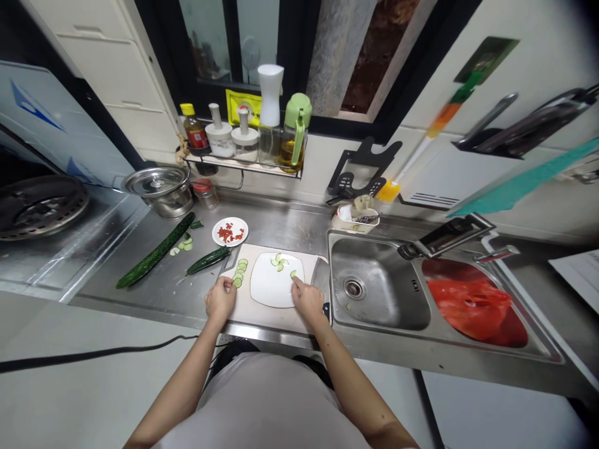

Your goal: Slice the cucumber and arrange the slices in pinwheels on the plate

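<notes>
On the light cutting board (262,318) rests a white square plate (266,290) with cucumber slices (279,262) fanned out in its upper part. My right hand (309,300) is closed at the plate's right edge, with a single cucumber slice (293,274) at its fingertips. My left hand (221,300) has its fingers pressed together at the near end of a row of cucumber slices (240,270) on the board's left side. Whether a slice is between those fingers is hidden. A cut cucumber (208,260) lies just left of the board.
A long whole cucumber (156,252), cut scraps (185,244) and a small plate of chopped red pieces (230,232) are on the steel counter. To the right, a sink (379,280) adjoins a basin with a red bag (468,305). A knife handle (326,309) shows beside the board.
</notes>
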### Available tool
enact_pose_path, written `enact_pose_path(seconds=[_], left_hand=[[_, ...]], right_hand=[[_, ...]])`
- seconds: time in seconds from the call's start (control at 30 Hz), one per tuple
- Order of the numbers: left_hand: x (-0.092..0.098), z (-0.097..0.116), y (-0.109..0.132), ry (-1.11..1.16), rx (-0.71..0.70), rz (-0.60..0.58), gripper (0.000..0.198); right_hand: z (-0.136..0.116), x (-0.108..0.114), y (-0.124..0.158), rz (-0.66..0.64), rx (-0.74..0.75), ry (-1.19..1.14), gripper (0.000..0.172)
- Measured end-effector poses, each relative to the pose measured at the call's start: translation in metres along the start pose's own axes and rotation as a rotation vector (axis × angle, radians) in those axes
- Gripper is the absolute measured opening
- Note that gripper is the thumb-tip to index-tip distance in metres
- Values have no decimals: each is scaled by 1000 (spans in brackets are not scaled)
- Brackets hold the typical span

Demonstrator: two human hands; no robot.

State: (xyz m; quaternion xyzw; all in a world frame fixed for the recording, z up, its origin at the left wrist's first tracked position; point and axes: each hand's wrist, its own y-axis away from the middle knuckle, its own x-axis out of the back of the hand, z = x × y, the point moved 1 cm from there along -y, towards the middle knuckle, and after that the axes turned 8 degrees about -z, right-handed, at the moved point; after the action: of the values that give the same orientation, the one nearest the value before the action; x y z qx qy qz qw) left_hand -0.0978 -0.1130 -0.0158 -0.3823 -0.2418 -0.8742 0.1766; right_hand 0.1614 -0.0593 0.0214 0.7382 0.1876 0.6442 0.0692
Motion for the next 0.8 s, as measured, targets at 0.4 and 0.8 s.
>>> enact_pose_path(seconds=[0.4,0.8], left_hand=[[21,55,11,723,-334,-233,30],[30,96,32,891,-159,-425,52]], right_hand=[[-50,34,1,163,308,-705,33],[-60,54,2,319,448,-900,17]])
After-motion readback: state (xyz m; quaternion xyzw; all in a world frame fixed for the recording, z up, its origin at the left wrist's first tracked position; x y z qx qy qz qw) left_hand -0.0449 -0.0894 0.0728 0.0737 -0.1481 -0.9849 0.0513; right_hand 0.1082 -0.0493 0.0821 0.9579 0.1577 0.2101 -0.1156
